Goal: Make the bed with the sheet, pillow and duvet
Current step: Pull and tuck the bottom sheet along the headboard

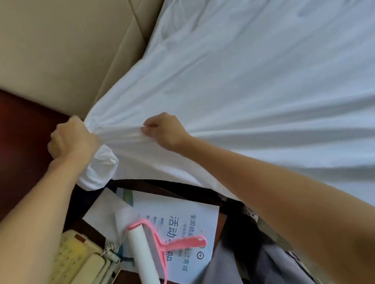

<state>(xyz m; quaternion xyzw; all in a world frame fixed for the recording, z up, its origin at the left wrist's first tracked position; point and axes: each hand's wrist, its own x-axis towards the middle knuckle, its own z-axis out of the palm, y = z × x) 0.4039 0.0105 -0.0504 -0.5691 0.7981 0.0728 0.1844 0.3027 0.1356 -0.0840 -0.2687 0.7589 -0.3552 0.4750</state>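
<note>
Between our fists, the sheet [257, 75] bunches at the bed corner; our left hand [70, 139] and right hand [164, 130] grip it tightly, apparently pulling it taut for tucking.

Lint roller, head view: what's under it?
The pink-handled lint roller lies on a printed paper leaflet, which rests on the dark wooden nightstand. The roll and handle cover part of the leaflet's print, so that text cannot be read.

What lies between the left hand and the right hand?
Only the white sheet: a gathered, creased stretch of it runs from the left hand to the right hand, both gripping it. The head view shows this.
</note>
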